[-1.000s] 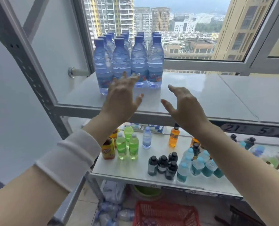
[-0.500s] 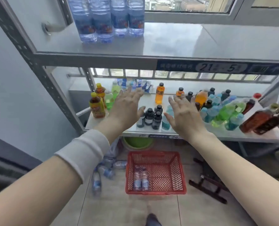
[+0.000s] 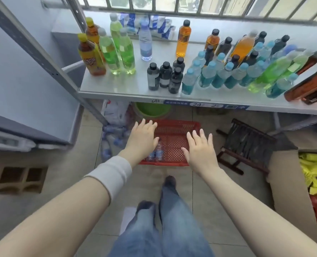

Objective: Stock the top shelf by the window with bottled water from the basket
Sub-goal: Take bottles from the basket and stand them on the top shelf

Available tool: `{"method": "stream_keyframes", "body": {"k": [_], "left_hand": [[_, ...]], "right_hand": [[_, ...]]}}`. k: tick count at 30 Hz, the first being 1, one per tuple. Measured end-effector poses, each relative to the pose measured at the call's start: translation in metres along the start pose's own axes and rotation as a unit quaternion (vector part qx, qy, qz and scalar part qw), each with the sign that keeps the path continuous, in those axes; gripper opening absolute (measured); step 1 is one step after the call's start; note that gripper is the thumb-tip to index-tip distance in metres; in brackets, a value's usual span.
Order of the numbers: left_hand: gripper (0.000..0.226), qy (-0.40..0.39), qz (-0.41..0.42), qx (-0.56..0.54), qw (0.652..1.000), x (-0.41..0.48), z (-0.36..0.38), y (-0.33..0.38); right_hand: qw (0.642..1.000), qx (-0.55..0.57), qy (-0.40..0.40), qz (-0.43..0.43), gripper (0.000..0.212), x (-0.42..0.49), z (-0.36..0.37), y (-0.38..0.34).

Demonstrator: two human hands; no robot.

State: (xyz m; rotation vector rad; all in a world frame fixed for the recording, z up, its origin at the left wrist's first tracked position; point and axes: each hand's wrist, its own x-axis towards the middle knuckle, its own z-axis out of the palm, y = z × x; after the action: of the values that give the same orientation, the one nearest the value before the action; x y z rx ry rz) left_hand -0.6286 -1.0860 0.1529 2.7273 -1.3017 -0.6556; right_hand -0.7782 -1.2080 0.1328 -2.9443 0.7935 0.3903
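Currently held: nothing. The left hand and the right hand both have their fingers straight and spread wide, palms down.
Hands' place: both hover over the red basket on the floor, the left over its left half and the right over its right edge.
Task's thing: the water bottles lie on their sides in the basket's near left corner. The left hand partly hides them, so I cannot tell how many there are.
Step in hand: by my reading, picking up bottles from the basket.
Doing it well: wrap the fingers round each bottle's body, one bottle per hand. The left hand is almost above them, but the right would have to cross leftward. Lift clear of the mesh wall before rising.
Watch for: the lower shelf juts over the basket's far end and is crowded with coloured drinks, so rising carelessly could knock one.
Leave alone: the loose bottles on the floor left of the basket and the dark stool to its right.
Top shelf: out of view.
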Motion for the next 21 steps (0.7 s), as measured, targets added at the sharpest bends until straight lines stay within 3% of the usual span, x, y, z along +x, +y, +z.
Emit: {"method": "stream_keyframes", "body": {"k": [7, 13, 17, 21], "left_hand": [[0.055, -0.076, -0.055, -0.044, 0.995, 0.052, 0.112, -0.007], [0.048, -0.128, -0.118, -0.130, 0.976, 0.125, 0.281, -0.046], [0.034, -0.156, -0.157, -0.167, 0.961, 0.186, 0.395, -0.082], [0.038, -0.154, -0.166, -0.162, 0.960, 0.266, 0.482, -0.119]], "right_hand": [[0.997, 0.043, -0.071, -0.004, 0.054, 0.043, 0.099, 0.019], [0.974, 0.154, -0.164, 0.018, 0.056, 0.100, 0.277, 0.018], [0.970, 0.170, -0.176, -0.006, 0.055, 0.160, 0.399, 0.015], [0.959, 0.171, -0.226, 0.023, 0.056, 0.240, 0.489, 0.009]]}}
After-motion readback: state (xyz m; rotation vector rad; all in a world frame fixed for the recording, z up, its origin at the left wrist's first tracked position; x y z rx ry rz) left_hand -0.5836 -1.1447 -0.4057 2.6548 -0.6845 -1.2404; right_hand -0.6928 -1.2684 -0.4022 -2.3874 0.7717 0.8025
